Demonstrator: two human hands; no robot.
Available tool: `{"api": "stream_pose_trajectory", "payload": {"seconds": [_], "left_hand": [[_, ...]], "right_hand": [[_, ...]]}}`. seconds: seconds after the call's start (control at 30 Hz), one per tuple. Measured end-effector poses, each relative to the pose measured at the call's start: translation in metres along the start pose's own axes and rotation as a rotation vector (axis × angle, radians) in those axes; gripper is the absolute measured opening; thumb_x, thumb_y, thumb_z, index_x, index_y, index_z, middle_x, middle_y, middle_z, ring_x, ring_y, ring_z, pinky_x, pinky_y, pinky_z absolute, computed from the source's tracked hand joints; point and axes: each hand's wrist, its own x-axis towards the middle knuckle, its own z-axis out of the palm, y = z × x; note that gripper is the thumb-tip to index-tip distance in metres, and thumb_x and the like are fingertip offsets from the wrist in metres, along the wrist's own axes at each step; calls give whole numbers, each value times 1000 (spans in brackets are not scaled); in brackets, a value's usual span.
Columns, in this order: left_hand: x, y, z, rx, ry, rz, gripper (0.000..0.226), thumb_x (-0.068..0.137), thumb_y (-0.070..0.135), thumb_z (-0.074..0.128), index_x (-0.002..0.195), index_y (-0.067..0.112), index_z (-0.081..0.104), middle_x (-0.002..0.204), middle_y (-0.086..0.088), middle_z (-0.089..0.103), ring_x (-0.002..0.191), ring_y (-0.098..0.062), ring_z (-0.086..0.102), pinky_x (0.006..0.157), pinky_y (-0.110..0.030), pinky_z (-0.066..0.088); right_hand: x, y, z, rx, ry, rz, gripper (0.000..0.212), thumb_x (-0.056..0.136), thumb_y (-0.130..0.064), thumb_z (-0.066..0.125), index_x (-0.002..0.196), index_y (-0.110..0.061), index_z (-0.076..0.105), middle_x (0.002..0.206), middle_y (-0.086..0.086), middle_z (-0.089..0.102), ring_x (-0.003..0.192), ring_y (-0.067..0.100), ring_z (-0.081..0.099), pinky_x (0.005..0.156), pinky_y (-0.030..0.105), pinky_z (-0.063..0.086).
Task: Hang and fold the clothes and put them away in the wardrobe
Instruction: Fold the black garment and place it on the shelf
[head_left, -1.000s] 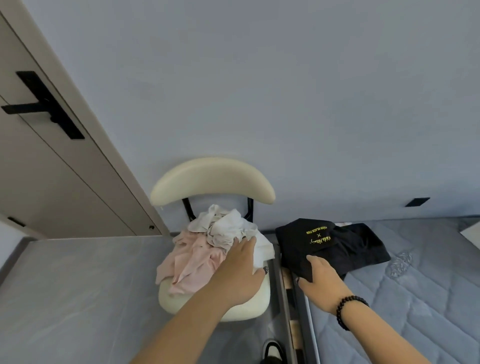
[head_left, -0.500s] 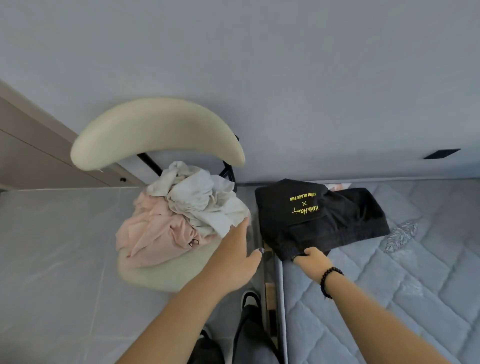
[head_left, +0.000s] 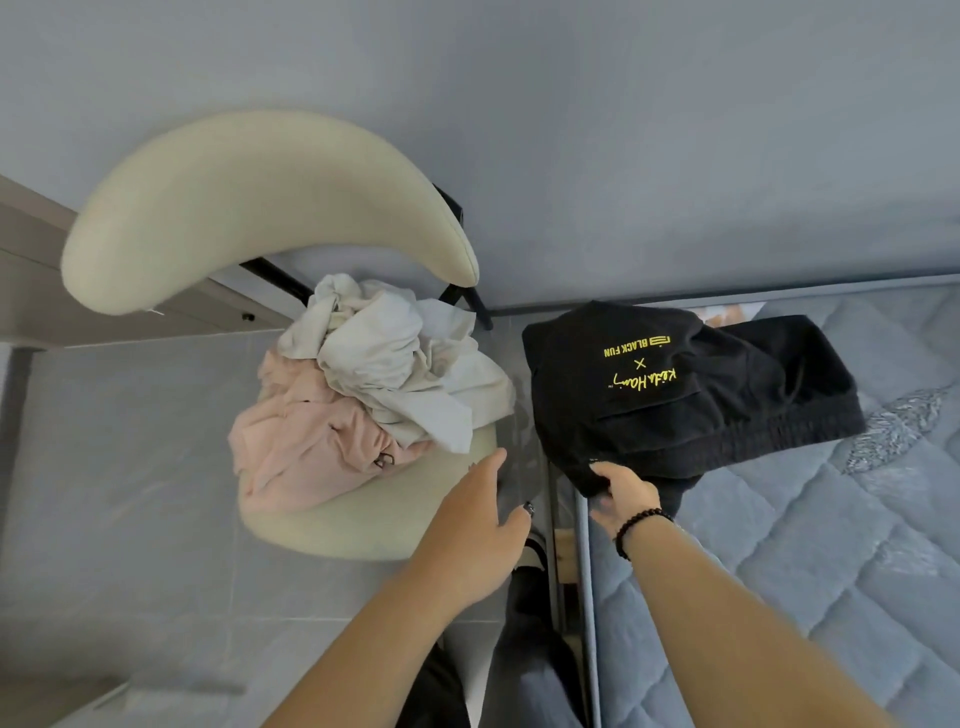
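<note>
A folded black garment (head_left: 685, 395) with yellow lettering is observed lying on the corner of a grey quilted mattress (head_left: 831, 545), its near edge overhanging the bed frame. That near edge is pinched by the right hand (head_left: 626, 491), fingers curled round the fabric; a dark beaded bracelet (head_left: 641, 525) is worn on that wrist. The left hand (head_left: 478, 525) is held with its grip empty, fingers extended, above the front edge of a cream chair (head_left: 363, 525). A crumpled pink garment (head_left: 306, 441) and white garment (head_left: 395, 364) are piled on the chair seat, just beside the left fingertips.
</note>
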Motion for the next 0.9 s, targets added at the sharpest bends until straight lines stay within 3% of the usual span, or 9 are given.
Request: {"api": "stream_pose_trajectory", "payload": {"seconds": [0.07,0.17,0.3,0.43,0.53,0.63,0.73,0.9], "left_hand": [[3,0,2,0,-11,-13,63,97,33,48,152,33,17,158,13,22,142,-15,31,117,-32,25],[4,2,4,-18,-19,-12,62,97,32,49,152,33,20,157,13,25,142,-9,28,112,-25,25],[0,8,4,-43,-10,-4,61,97,32,49,151,32,22,156,12,28,141,-9,31,105,-19,25],[-11,20,1,-66,-4,31,63,97,30,50,152,31,19,157,11,27,142,-8,28,105,-20,25],[-20,32,-3,-97,32,77,66,95,28,52,152,33,19,152,17,30,132,1,31,97,-13,25],[-32,45,-12,-172,125,186,69,91,24,58,135,60,19,131,43,28,117,21,25,88,6,19],[-38,51,-18,-240,207,278,74,87,23,64,138,54,20,136,29,34,122,22,29,101,0,23],[-54,60,-36,-318,417,394,74,82,26,71,138,47,27,136,24,36,127,17,30,95,4,25]], "right_hand": [[1,-7,1,105,15,-2,43,78,-6,72,116,-7,52,95,11,60,75,22,59,52,29,49],[1,-16,0,117,21,35,29,89,-7,64,114,-3,51,112,14,60,98,25,60,79,34,48],[-22,-30,-1,127,-92,30,17,93,-2,56,110,0,54,93,13,62,95,26,61,88,36,48],[-75,-50,5,91,-244,-120,11,89,-1,61,100,2,60,89,17,68,83,25,68,69,32,55],[-123,-69,12,-13,-381,-240,13,87,-1,63,99,5,63,81,18,72,75,25,72,64,31,59],[-173,-89,22,-164,-476,-353,15,87,-2,64,101,5,63,79,18,73,71,23,73,64,28,59],[-217,-102,32,-298,-524,-452,11,85,-3,67,96,0,64,78,19,73,65,21,72,60,26,59],[-271,-108,44,-518,-641,-637,6,83,-3,69,88,-1,67,73,17,73,61,19,71,59,23,57]]}}
